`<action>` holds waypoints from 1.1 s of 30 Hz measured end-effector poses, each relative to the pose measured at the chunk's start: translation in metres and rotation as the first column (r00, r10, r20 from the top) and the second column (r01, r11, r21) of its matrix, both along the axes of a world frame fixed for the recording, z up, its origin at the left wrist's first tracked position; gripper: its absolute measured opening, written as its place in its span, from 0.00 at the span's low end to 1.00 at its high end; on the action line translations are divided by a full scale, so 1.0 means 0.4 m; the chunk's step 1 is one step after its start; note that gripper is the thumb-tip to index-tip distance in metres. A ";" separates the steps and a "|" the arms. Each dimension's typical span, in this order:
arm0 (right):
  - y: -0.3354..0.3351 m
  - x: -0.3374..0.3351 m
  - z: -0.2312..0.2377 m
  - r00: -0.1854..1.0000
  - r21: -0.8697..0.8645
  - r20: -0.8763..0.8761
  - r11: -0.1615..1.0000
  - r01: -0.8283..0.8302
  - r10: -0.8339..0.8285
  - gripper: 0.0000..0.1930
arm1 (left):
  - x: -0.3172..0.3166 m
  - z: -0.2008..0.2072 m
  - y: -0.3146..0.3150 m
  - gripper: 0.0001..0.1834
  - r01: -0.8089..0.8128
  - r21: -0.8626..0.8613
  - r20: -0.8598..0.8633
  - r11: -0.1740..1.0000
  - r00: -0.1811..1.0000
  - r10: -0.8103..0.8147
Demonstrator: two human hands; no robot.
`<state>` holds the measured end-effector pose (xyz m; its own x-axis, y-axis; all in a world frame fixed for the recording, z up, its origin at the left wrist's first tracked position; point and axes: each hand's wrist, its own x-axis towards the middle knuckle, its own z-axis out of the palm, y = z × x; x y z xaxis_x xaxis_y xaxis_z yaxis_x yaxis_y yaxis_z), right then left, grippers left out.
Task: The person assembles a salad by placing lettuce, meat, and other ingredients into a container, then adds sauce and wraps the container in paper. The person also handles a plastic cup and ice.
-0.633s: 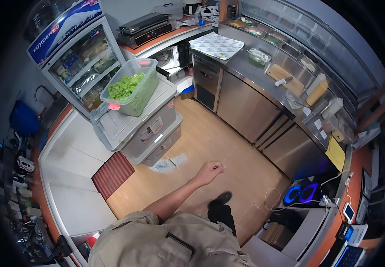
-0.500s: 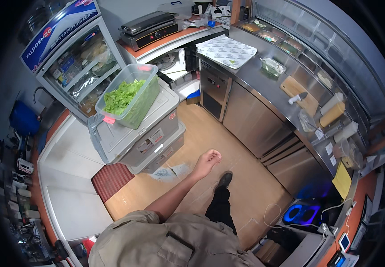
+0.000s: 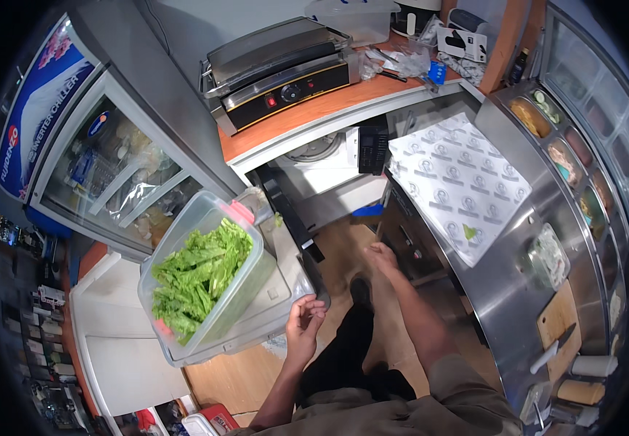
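Note:
My left hand (image 3: 305, 323), loosely curled with its fingers a little apart, holds nothing and hovers by the edge of a grey lidded storage bin. On that bin's lid (image 3: 279, 280) rests a clear plastic tub (image 3: 250, 270) with pink handle tabs, tilted in view and full of green lettuce leaves (image 3: 202, 272). Farther forward, between the bin and the steel counter (image 3: 485, 291), is my right hand (image 3: 381, 258). Its fingers are bent together, and I see nothing in them. Printed paper sheets (image 3: 460, 178) lie on the counter's near end, with a scrap of lettuce on them.
A glass-door chiller (image 3: 111, 167) stands at the left. A contact grill (image 3: 278, 73) sits on the orange-topped counter ahead, above a microwave (image 3: 329, 149). Along the right are ingredient pans (image 3: 529, 116), a container of shredded food (image 3: 547, 258), and a knife (image 3: 554, 349) on a wooden board (image 3: 560, 320).
I have stepped forward, so the tub, grill and paper sheets appear nearer and larger. My right hand has come into view; my left hand is now beside the grey bin.

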<state>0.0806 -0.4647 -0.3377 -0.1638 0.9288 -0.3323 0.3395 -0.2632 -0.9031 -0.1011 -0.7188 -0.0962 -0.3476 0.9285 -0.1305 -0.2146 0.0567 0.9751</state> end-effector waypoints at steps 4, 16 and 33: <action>0.526 -0.406 0.047 0.988 -0.009 0.016 0.988 -0.156 0.156 0.43 | -0.042 -0.080 0.300 0.23 -0.095 0.133 -0.049 0.987 0.994 0.102; 1.144 -1.034 -0.136 0.989 0.147 0.036 0.978 -0.149 0.145 0.44 | -0.159 -0.141 0.598 0.15 -0.142 -0.239 0.087 0.961 0.982 0.167; 0.681 -0.548 0.127 0.407 0.014 -0.831 0.746 -0.666 0.379 0.47 | -0.263 -0.258 0.967 0.48 -0.558 -0.165 0.126 0.813 0.806 0.579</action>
